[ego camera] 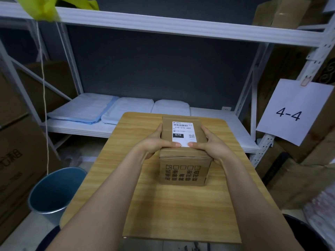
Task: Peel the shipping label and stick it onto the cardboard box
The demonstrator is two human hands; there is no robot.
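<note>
Shipping label (184,133) flat atop cardboard box (184,160); both hands' fingers (176,144) grasping box, thumbs pressing label.

We see only our own two bare forearms and hands. Both forearms are uncovered from the bottom edge of the view to the wrists: no sleeve, cuff, watch, bracelet or glove shows on either. Our slim, bare left hand (151,144) has a short, neatly trimmed thumbnail with a pale, unpainted sheen. Our bare right hand (211,144) matches it, its thumbnail likewise short and plain, and no ring shows on any finger we can make out. At the bottom corners of the view, beside each forearm, dark blue-black fabric (51,238) shows; we cannot tell what garment it belongs to.
</note>
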